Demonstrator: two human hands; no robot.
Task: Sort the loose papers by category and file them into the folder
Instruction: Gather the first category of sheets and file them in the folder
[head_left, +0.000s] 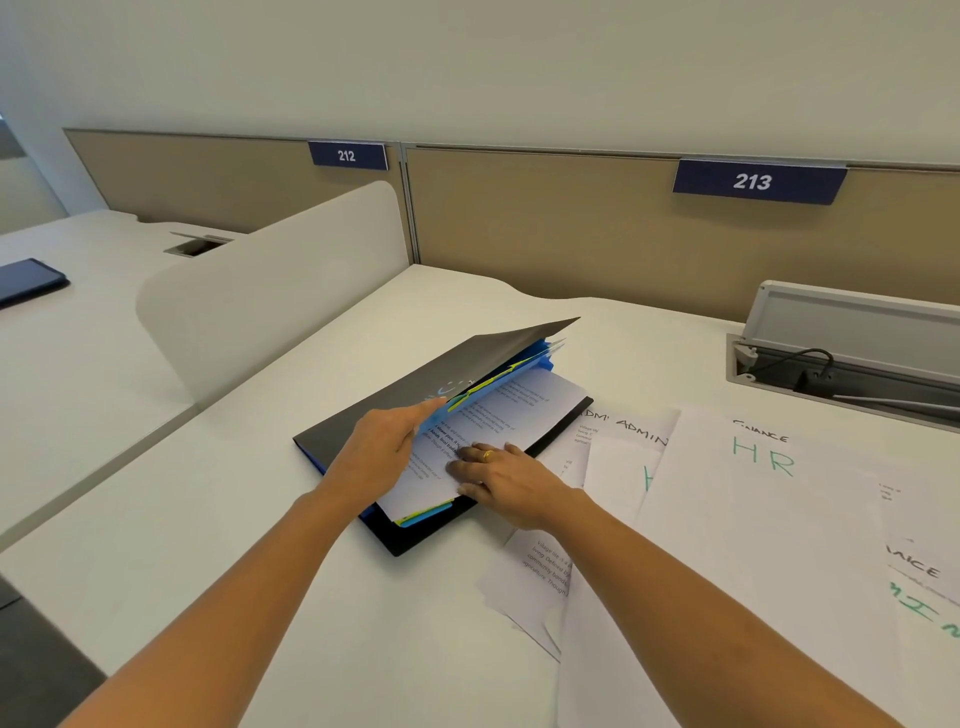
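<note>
A black folder (395, 395) lies on the white desk (260, 493), its cover half raised over blue dividers with yellow tabs (483, 387). My left hand (382, 449) grips the edge of the blue dividers and holds them up. A printed sheet (498, 415) lies inside the folder under them. My right hand (506, 480) lies on that sheet with straight fingers pressing it flat. Loose papers marked ADMIN (641, 431), HR (763, 460) and FINANCE (761, 434) are spread to the right of the folder.
A low white divider (270, 291) stands to the left of the folder. A beige partition with signs 212 (347, 155) and 213 (753, 181) runs along the back. An open cable tray (841, 358) sits at the right. A dark tablet (26, 280) lies on the neighbouring desk.
</note>
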